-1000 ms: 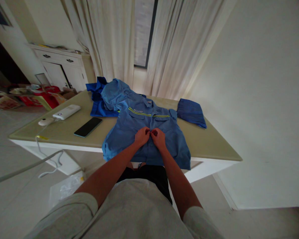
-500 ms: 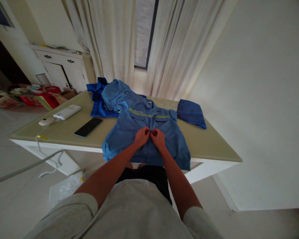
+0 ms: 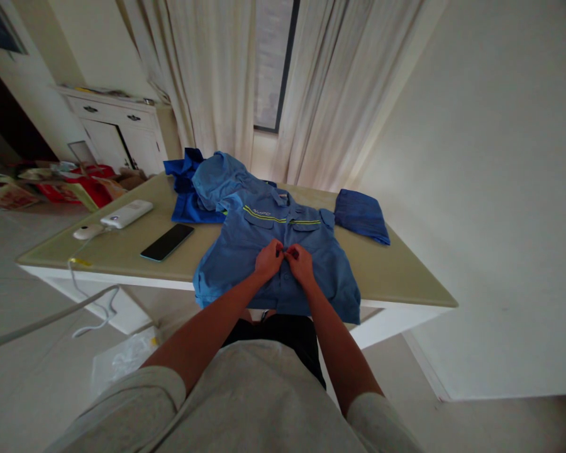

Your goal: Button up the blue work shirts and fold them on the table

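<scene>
A blue work shirt (image 3: 236,258) with yellow stripes across the chest lies front up on the table (image 3: 405,277), its hem hanging over the near edge. At the middle of its button front, my left hand (image 3: 269,258) pinches the fabric from the left side. Close against it, my right hand (image 3: 300,262) pinches the placket from the right. The fingertips of both hands nearly meet, and they hide whatever button or buttonhole lies between them. Below the hands a button shows on the placket.
Darker blue clothing (image 3: 188,204) lies behind the shirt at left, and a folded blue garment (image 3: 361,216) at right. A phone (image 3: 167,242), a white power bank (image 3: 127,214) and a small white device (image 3: 87,231) with a cable rest on the table's left part.
Both hands stay at the same spot on the shirt front; only the fingers shift slightly. Nothing else has visibly moved.
</scene>
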### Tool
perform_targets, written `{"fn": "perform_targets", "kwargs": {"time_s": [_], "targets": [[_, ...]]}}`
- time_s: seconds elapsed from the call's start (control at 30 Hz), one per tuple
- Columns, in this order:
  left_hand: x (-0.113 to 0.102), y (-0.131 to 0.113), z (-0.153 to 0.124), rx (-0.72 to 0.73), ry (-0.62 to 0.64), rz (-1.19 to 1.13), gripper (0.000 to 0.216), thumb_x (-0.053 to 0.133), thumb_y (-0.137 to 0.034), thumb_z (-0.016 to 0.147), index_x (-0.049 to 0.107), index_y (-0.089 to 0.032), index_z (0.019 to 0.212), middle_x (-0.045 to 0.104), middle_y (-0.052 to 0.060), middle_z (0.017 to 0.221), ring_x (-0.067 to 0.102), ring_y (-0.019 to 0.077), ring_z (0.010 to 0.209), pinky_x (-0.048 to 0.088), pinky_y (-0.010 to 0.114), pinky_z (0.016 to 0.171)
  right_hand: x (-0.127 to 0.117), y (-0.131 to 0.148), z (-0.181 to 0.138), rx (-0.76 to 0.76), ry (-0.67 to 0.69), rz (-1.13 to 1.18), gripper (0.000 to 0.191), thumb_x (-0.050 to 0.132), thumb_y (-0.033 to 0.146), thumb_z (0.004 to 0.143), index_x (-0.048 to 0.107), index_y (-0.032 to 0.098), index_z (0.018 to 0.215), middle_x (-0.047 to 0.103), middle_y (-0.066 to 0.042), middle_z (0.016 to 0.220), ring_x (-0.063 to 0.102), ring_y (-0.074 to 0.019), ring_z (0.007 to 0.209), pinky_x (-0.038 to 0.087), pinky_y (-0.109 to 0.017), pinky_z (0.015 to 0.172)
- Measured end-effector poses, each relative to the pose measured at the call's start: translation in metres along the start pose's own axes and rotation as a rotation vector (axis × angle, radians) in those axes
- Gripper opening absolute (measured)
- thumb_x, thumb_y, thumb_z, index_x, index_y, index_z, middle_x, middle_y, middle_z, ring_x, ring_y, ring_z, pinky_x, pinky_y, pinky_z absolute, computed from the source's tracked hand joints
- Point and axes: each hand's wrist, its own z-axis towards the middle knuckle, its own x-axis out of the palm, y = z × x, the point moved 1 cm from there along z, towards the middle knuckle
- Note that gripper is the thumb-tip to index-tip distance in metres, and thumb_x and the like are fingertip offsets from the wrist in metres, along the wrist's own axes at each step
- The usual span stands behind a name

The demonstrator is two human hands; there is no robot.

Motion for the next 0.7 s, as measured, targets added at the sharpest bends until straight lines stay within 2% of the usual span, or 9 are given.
{"fn": "perform_targets", "kwargs": {"time_s": [0.13, 0.23, 0.37, 0.5, 0.6, 0.7], "targets": [[0.000, -0.005, -0.004, 0.147, 0.017, 0.138, 0.028, 0.055, -0.013, 0.094, 0.062, -0.023, 0.118, 0.072, 0.006, 0.116, 0.065, 0.0206, 0.112, 0.050, 0.033, 0.099, -0.002, -0.001, 0.001, 0.134, -0.001, 0.137, 0.018, 0.064, 0.038, 0.081, 0.066, 0.021, 0.083, 0.072, -0.003, 0.081, 0.063, -0.0184, 0.073, 0.049, -0.030, 0.071], [-0.001, -0.008, -0.008, 0.240, 0.041, 0.210, 0.027, 0.052, -0.015, 0.096, 0.063, -0.024, 0.119, 0.071, 0.005, 0.117, 0.064, 0.0200, 0.115, 0.048, 0.031, 0.101, -0.003, -0.001, 0.001, 0.158, -0.012, 0.162, 0.022, 0.062, 0.042, 0.081, 0.067, 0.020, 0.083, 0.072, -0.004, 0.082, 0.063, -0.0184, 0.074, 0.049, -0.029, 0.070], [-0.005, -0.012, -0.011, 0.225, 0.066, 0.274, 0.025, 0.050, -0.017, 0.100, 0.063, -0.024, 0.119, 0.072, 0.005, 0.116, 0.067, 0.0188, 0.108, 0.050, 0.029, 0.093, -0.004, 0.002, 0.001, 0.178, -0.022, 0.173, 0.021, 0.064, 0.041, 0.078, 0.067, 0.020, 0.080, 0.072, -0.004, 0.082, 0.063, -0.0183, 0.074, 0.048, -0.029, 0.071], [-0.006, -0.016, -0.008, 0.244, 0.113, 0.492, 0.023, 0.045, -0.018, 0.102, 0.062, -0.020, 0.117, 0.072, 0.009, 0.110, 0.070, 0.0226, 0.097, 0.052, 0.033, 0.082, -0.004, 0.002, 0.002, 0.213, 0.008, 0.173, 0.016, 0.067, 0.036, 0.075, 0.068, 0.020, 0.075, 0.071, -0.003, 0.076, 0.062, -0.0182, 0.070, 0.046, -0.029, 0.068], [-0.007, -0.015, -0.001, 0.352, 0.163, 0.583, 0.022, 0.047, -0.018, 0.100, 0.063, -0.018, 0.116, 0.071, 0.012, 0.107, 0.070, 0.0257, 0.100, 0.051, 0.037, 0.086, -0.005, -0.001, 0.002, 0.256, 0.052, 0.185, 0.015, 0.067, 0.034, 0.074, 0.070, 0.020, 0.075, 0.072, -0.004, 0.075, 0.063, -0.0178, 0.069, 0.047, -0.028, 0.066], [-0.009, -0.008, 0.006, 0.428, 0.229, 0.576, 0.021, 0.048, -0.020, 0.101, 0.065, -0.018, 0.114, 0.072, 0.010, 0.105, 0.068, 0.0257, 0.102, 0.050, 0.038, 0.090, -0.010, -0.006, 0.002, 0.319, 0.114, 0.205, 0.021, 0.063, 0.038, 0.079, 0.070, 0.019, 0.075, 0.068, -0.003, 0.065, 0.059, -0.0165, 0.056, 0.044, -0.027, 0.055]]}}
